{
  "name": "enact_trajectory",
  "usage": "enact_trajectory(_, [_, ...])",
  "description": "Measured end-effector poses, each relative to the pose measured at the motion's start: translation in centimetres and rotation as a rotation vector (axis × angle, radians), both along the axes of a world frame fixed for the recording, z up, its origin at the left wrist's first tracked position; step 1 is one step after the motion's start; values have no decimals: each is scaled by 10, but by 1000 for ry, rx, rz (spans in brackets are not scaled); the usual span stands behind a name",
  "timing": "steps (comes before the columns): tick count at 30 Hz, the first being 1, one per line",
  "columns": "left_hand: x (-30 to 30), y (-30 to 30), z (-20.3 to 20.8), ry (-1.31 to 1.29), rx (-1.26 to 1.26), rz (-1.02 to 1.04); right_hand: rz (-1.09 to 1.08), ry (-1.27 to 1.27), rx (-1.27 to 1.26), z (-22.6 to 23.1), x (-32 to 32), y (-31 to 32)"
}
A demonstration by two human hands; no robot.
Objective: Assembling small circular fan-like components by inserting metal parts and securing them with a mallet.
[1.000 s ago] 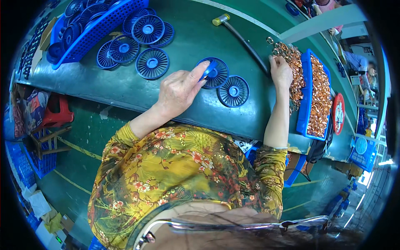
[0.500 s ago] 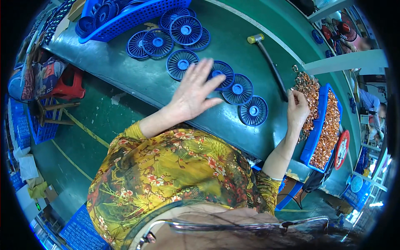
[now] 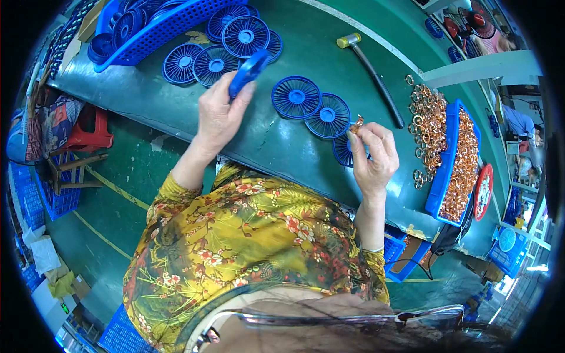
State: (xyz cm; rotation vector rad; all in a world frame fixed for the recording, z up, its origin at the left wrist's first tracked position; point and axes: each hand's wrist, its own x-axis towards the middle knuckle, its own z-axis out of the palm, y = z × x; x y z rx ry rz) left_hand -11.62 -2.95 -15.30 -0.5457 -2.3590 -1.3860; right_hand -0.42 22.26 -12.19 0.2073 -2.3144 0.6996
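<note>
My left hand (image 3: 219, 117) grips a round blue fan grille (image 3: 249, 73), lifted off the table and tilted nearly edge-on. Between the thumb and fingers of my right hand (image 3: 376, 156) is a small shiny copper-coloured ring (image 3: 356, 123). That hand hovers by a short row of blue grilles (image 3: 328, 115) and partly covers the nearest one. To the left, several more grilles (image 3: 245, 37) lie overlapping beside a blue basket. Right of my right hand, loose copper-coloured rings (image 3: 428, 123) are heaped against a blue tray (image 3: 452, 156) full of the same rings.
A mallet (image 3: 376, 79) with a yellow head and black handle lies on the green table (image 3: 329, 53) beyond the grilles. The blue basket (image 3: 168, 32) at far left holds more blue parts. A red-rimmed round item (image 3: 484, 191) stands right of the tray; a red stool (image 3: 91, 134) is at left.
My left hand has closed on the leftmost grille of the row and raised it, moving left. My right hand has come left from the ring heap with a ring.
</note>
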Motion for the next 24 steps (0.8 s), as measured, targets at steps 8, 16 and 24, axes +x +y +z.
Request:
enact_trajectory(8, [35,51,9,-635,648,-513,166,86,7,12,-5,-34])
enact_trajectory(16, [50,60,16,-426,359,-499,65,25,84,8,-18,-43])
enact_trajectory(24, [51,57,6,-391,211,-514,14,-88,98,-7,-14,-47])
